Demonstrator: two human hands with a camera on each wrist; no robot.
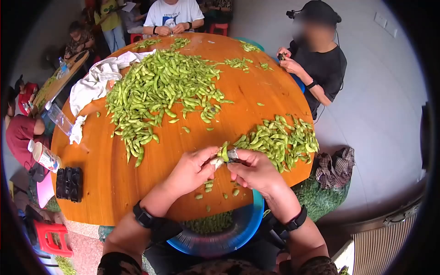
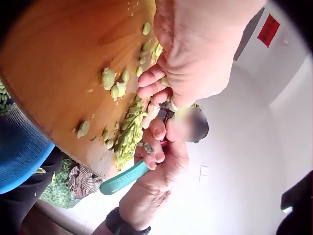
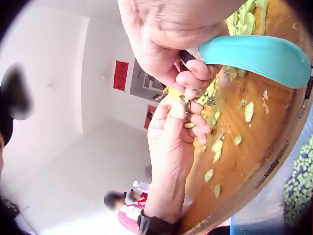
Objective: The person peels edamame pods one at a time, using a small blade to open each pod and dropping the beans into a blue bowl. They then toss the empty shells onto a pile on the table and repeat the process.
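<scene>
Near frame centre, the green pod (image 1: 223, 152) sits between your left grip (image 1: 189, 172), pinching it, and right grip (image 1: 259, 172), clamped on the teal handle (image 3: 257, 54).

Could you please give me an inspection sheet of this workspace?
Surface: wooden table, strewn with loose pods and beans.
Job's things: large pod heap, smaller heap at right; shelled beans near the front edge; blue basin below it, holding beans.
Clutter: white cloth, clear bottle, cup and black tray, all at left.
Hands: left hand pinches a pod; right hand, beside it, grips a turquoise handle.
Cables: nothing seen on the table.
Surroundings: other people around; red stool at left; plaid cloth on a green sack at right.
</scene>
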